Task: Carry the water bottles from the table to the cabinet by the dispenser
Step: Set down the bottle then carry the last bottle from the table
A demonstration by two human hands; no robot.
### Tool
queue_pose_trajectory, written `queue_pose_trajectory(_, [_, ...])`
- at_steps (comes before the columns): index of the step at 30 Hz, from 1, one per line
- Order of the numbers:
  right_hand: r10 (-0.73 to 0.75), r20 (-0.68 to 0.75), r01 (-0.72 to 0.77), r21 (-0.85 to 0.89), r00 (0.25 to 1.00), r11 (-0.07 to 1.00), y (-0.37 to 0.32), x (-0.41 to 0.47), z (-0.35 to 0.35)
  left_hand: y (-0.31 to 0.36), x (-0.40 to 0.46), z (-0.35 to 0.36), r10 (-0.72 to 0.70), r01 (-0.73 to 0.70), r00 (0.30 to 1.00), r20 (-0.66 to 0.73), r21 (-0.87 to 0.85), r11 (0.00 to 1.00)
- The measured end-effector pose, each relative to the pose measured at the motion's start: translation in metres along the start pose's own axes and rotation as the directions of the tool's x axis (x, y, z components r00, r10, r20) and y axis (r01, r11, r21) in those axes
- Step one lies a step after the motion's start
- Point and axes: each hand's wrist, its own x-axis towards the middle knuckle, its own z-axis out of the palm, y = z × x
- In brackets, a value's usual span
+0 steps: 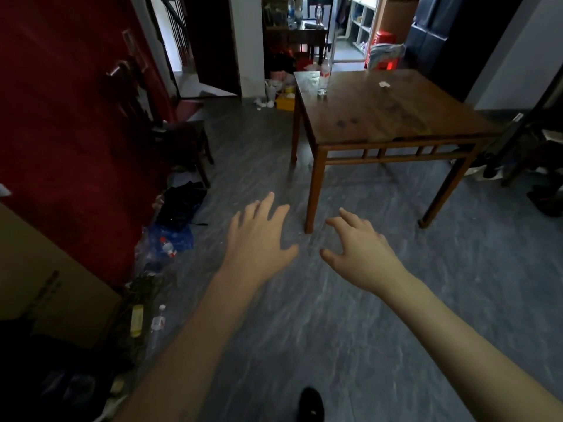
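Observation:
A clear water bottle (pixel 324 75) with a red label stands upright near the far left corner of a brown wooden table (pixel 396 117). My left hand (pixel 257 239) and my right hand (pixel 361 251) are stretched out side by side over the grey floor, short of the table's near left leg. Both hands are empty with fingers spread. The bottle is well beyond them. I see no cabinet or dispenser clearly in this view.
A red door (pixel 61 117) and a dark chair (pixel 170 129) line the left side. Bags, clothes and loose bottles (pixel 158 322) litter the floor along the left wall. A cardboard box (pixel 45 284) sits at near left. Another table with bottles (pixel 307 32) stands in the back room.

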Motion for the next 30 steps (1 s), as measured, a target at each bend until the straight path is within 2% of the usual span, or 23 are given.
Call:
queue_pose_trajectory(7, [-0.023, 0.015, 0.023, -0.01, 1.0, 1.0, 0.041, 0.097, -0.031, 0.018, 0.096, -0.005, -0.043, 0.043, 0.999, 0.003, -0.032, 0.999])
queue_pose_trajectory(14, [-0.055, 0.04, 0.056, -0.04, 0.998, 0.998, 0.049, 0.186, -0.041, 0.007, 0.179, -0.009, -0.087, 0.087, 0.996, 0.014, -0.02, 0.996])
queue_pose_trajectory(22, [-0.086, 0.042, 0.088, -0.054, 0.995, 0.995, 0.021, 0.312, -0.039, -0.058, 0.285, -0.007, -0.111, 0.111, 0.994, -0.011, 0.006, 0.994])
queue_pose_trajectory(30, [-0.064, -0.007, 0.064, -0.038, 0.998, 0.997, -0.034, 0.445, -0.05, -0.135, 0.401, -0.035, -0.067, 0.069, 0.997, -0.028, 0.055, 0.996])
